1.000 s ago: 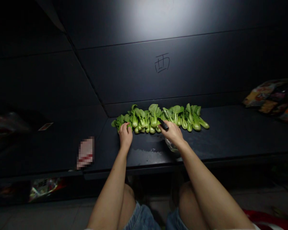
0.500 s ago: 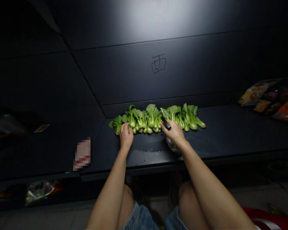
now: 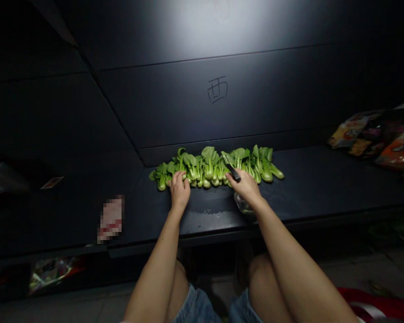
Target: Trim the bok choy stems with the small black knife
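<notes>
A row of green bok choy [image 3: 208, 163] lies along the dark shelf [image 3: 309, 179], leaves toward the back and pale bases toward me. My left hand [image 3: 180, 188] rests at the front of the row, left of its middle. Its fingers are apart and touch the stems; I see no bok choy gripped in them. My right hand [image 3: 247, 186] is closed around a spray bottle [image 3: 243, 204] with a black head and a clear body. The black nozzle points toward the leaves, and my hand hides part of the bottle.
Water drops lie on the shelf in front of the row. Colourful packaged bags [image 3: 353, 134] sit at the far right. A small card [image 3: 52, 182] and a blurred-out item [image 3: 111, 220] lie on the left. A dark back panel [image 3: 188, 98] stands behind, and a red object [image 3: 373, 305] is at lower right.
My left hand has shifted slightly right along the front of the bok choy. My right hand still holds the spray bottle in nearly the same place. The view has moved a little.
</notes>
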Demonstrator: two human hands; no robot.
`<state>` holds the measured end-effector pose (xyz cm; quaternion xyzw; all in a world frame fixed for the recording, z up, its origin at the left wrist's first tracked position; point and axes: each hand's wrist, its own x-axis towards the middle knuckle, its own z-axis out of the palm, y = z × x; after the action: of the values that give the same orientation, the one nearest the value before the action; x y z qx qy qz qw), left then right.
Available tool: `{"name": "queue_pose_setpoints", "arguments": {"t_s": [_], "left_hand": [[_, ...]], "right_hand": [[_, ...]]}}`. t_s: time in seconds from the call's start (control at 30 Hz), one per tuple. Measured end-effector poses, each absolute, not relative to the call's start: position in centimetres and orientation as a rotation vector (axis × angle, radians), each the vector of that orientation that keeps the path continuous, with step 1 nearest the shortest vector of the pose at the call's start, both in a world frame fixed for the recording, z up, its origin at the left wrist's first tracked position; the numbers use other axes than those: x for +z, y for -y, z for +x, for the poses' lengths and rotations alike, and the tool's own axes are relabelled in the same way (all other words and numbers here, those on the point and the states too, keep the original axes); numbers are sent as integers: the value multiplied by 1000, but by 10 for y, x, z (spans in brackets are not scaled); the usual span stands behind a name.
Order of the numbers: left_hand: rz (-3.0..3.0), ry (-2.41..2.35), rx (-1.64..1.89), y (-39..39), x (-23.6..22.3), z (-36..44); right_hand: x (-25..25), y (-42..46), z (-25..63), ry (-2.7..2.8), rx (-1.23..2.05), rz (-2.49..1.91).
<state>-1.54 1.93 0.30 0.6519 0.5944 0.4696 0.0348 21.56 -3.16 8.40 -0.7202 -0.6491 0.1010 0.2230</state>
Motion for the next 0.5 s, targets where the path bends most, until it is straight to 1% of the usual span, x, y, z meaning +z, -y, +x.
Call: {"name": "queue_pose_setpoints", "arguments": {"t_s": [0.5], "left_hand": [[2032, -1785, 1410, -15, 12, 23]], "right_hand": [[85, 39, 252, 1689, 231, -2090]]}}
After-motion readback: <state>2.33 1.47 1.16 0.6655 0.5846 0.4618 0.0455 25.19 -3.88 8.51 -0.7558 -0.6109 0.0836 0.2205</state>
